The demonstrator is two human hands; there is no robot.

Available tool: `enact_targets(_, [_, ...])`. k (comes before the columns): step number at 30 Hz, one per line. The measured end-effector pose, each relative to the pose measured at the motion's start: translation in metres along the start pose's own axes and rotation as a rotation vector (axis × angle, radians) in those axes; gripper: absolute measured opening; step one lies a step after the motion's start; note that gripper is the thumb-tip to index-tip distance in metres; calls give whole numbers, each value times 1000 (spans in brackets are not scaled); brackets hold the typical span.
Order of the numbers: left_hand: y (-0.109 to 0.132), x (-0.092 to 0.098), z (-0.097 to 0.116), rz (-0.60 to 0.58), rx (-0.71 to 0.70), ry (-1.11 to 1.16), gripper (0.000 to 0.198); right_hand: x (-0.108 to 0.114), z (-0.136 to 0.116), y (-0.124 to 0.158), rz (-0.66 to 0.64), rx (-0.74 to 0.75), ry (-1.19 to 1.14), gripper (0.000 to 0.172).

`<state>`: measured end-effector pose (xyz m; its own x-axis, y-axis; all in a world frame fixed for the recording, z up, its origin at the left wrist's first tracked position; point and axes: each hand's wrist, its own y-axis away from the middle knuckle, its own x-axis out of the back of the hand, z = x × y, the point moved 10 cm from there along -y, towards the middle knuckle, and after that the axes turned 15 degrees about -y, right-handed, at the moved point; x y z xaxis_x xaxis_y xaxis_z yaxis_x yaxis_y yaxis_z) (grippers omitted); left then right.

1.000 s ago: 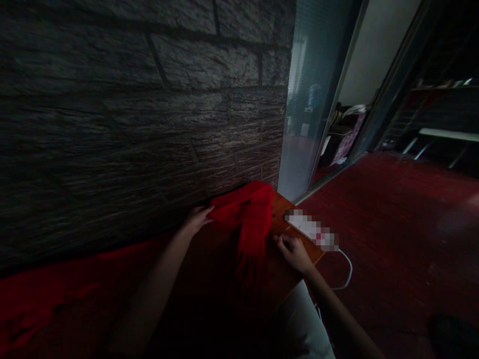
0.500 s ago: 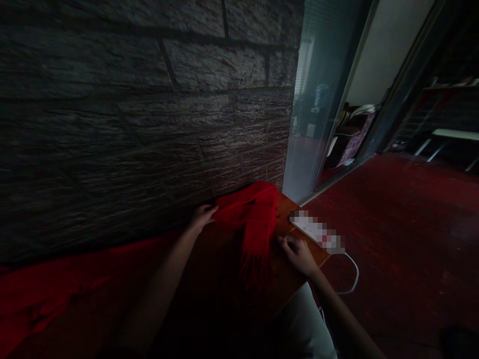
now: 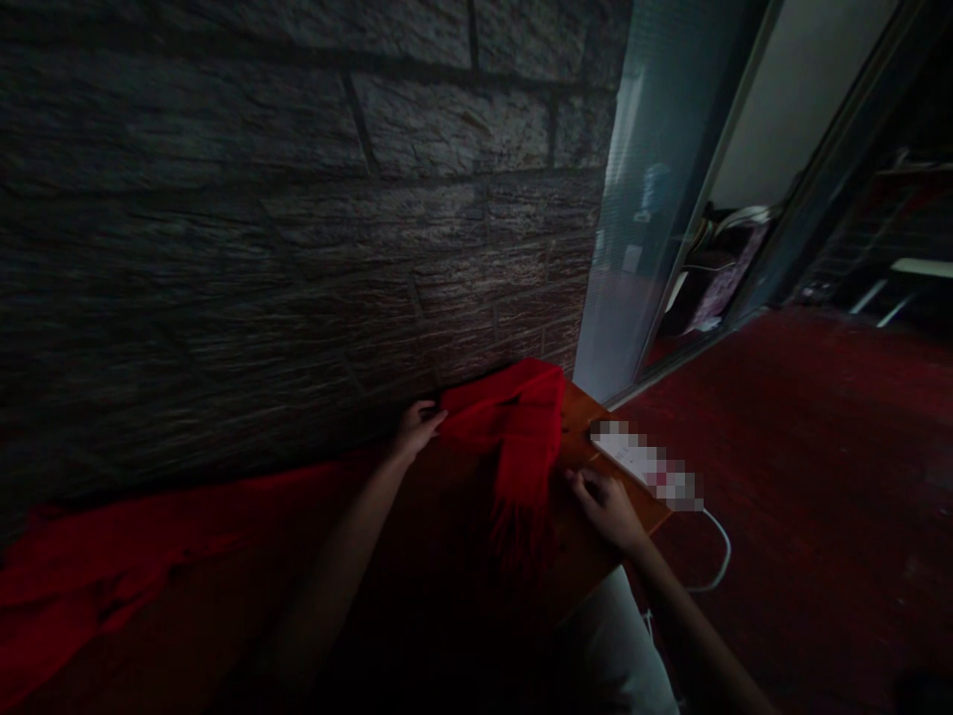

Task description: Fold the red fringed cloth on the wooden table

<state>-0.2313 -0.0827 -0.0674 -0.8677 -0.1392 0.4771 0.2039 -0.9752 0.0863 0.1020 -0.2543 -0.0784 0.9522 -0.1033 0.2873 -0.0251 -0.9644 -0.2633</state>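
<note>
One table (image 3: 584, 407), red cloth (image 3: 527, 429), stone wall (image 3: 320, 228)

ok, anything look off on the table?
No spill or damage visible in this dim light. One oddity: pixel blocks cover parts of the white corded strip near the table edge, hiding its details. The red scarf bends toward a loose fringed end, which looks ordinary.
</note>
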Motion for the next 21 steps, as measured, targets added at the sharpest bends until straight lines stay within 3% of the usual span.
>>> enact_targets(15, [2, 1, -3, 14, -14, 55, 33, 1, 2, -4, 17, 13, -39, 46])
enact_targets(21, [4, -2, -4, -29, 11, 66, 28, 19, 3, -37, 237, -58, -225, 46])
